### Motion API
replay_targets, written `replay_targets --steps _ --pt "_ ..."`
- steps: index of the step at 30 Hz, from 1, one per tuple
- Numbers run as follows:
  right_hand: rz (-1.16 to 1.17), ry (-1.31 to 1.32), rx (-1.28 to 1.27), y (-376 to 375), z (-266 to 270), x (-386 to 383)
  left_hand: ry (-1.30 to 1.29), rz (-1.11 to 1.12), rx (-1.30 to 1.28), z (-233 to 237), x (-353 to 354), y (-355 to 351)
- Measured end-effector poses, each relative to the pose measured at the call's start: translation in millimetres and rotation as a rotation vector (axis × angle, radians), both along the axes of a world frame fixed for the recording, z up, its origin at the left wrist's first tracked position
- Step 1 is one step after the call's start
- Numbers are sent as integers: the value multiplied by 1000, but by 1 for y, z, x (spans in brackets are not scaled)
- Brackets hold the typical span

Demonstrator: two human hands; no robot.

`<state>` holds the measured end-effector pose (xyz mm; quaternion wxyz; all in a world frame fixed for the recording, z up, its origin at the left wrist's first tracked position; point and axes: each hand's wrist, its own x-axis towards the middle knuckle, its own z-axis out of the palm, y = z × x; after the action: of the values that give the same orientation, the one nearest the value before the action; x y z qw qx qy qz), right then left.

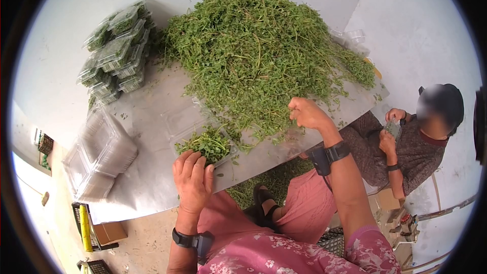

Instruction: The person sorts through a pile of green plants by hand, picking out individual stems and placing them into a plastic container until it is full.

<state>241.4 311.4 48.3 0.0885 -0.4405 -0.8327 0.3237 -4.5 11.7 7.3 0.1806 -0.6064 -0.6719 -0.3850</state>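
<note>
A clear plastic clamshell box point(231, 153) lies with its lid folded back at the table's front edge, partly filled with leafy green sprigs point(209, 143). My left hand point(194, 180) rests at the box's near left corner, fingertips against the sprigs and thumb apart. That corner is hidden beneath it. A large heap of green sprigs point(253, 50) covers the back of the table. Over the heap's front edge, my right hand point(310, 113) has its fingers curled together in a pinch. Whatever lies between those fingertips is too small to make out.
Nested clear boxes point(104, 147) stand on the metal table point(147, 122) at left. Closed boxes of greens point(119, 50) are piled behind them. To the right sits another person point(411, 142) holding a small box point(393, 129). Crates and a carton point(110, 233) are on the floor.
</note>
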Motion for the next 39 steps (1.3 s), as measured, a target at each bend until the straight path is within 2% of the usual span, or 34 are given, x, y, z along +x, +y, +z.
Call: replay_targets --steps 5,14,20,23,26,35,39 --pt "49 50 140 -8 3 -8 1 4 0 1 0 1" --pt "72 -14 119 -13 5 -23 -32 -12 -8 2 1 0" --pt "68 47 170 -18 4 -25 -35 -17 -13 2 1 0" --pt "157 120 227 -15 -2 -25 -30 -20 -9 3 0 0" --pt "215 104 162 -16 -3 -27 -29 -18 -12 2 0 1" --pt "141 122 213 -23 8 -31 -24 -15 -17 3 1 1" --pt "131 148 267 -15 -8 -30 -23 -19 -11 2 0 1"
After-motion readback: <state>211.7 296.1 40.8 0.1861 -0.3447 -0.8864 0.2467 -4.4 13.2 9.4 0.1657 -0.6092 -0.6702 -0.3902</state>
